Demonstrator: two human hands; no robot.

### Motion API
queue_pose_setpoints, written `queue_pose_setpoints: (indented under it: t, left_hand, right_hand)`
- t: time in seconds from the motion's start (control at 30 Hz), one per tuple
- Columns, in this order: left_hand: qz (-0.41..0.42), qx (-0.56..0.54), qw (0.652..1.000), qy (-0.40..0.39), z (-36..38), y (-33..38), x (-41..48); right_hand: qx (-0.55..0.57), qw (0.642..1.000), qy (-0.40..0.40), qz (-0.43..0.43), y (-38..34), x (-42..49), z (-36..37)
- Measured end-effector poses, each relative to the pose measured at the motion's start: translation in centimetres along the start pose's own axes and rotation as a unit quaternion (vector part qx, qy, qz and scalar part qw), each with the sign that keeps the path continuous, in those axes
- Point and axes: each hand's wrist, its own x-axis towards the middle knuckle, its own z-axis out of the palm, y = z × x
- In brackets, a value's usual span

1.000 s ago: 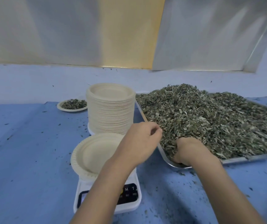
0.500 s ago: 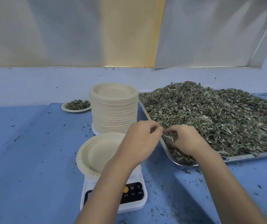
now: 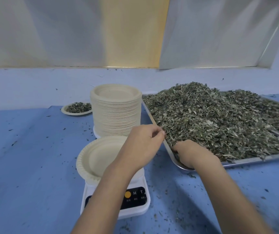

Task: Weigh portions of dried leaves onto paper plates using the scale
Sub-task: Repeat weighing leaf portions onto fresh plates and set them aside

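The right hand (image 3: pixel 192 153) was dug into the near corner of the heaped grey-green dried leaves (image 3: pixel 219 122) on the long steel tray (image 3: pixel 253 160), fingers buried, grip not visible. The empty cream paper plate (image 3: pixel 99 157) on the white scale (image 3: pixel 135 198) lay leftward. The left hand (image 3: pixel 143 142) hovered over it, fingertips loosely pinched, seemingly empty. The scale's keys read "M" and "T".

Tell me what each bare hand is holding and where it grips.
Right hand is dug into the green dried leaves at the metal tray's near corner; its grasp is hidden. Left hand pinches something too small to identify.
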Motion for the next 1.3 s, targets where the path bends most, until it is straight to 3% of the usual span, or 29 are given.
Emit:
queue_pose_setpoints:
  t: [0.17, 0.27, 0.33, 0.4, 0.43, 0.5, 0.67, 0.83, 1.0, 1.2, 1.3]
  left_hand:
    - [-0.019, 0.001, 1.0, 0.024, 0.3, 0.0, 0.0]
    - [-0.086, -0.092, 0.99, 0.067, 1.0, 0.3, 0.2]
    - [-0.155, -0.213, 0.963, 0.062, 1.7, 0.8, 0.9]
    - [-0.222, -0.355, 0.907, 0.042, 2.6, 1.7, 2.1]
    - [-0.245, -0.392, 0.886, 0.039, 3.1, 1.8, 2.8]
    - [-0.256, -0.386, 0.885, 0.041, 4.5, 1.9, 3.9]
    - [-0.258, -0.332, 0.907, 0.036, 7.2, 1.7, 5.6]
    - [-0.296, -0.447, 0.843, 0.038, 9.0, 0.9, 6.6]
    - [-0.331, -0.539, 0.774, 0.029, 9.5, 0.8, 6.7]
    - [-0.335, -0.593, 0.73, 0.05, 9.2, 1.2, 6.5]
    - [-0.336, -0.628, 0.702, 0.03, 9.0, 0.9, 6.5]
  right_hand:
    - [0.061, 0.989, 0.135, 0.017, 0.4, -0.1, 0.8]
    - [0.129, 0.975, 0.177, 0.028, 1.0, 0.4, 1.2]
    - [0.188, 0.959, 0.208, 0.041, 1.7, 0.8, 1.4]
    - [0.266, 0.933, 0.238, 0.046, 2.3, 0.9, 1.3]
    - [0.305, 0.917, 0.254, 0.044, 2.7, 1.0, 1.2]
    - [0.376, 0.881, 0.285, 0.043, 3.2, 0.9, 0.8]
    - [0.526, 0.805, 0.271, 0.03, 3.7, 0.5, -0.2]
    - [0.606, 0.754, 0.252, 0.026, 3.7, 0.8, -0.3]
    - [0.622, 0.739, 0.257, 0.009, 2.9, 0.7, -0.5]
    - [0.528, 0.81, 0.253, -0.038, 1.8, 0.5, -0.5]
    - [0.518, 0.808, 0.279, -0.037, 1.3, 0.2, -0.7]
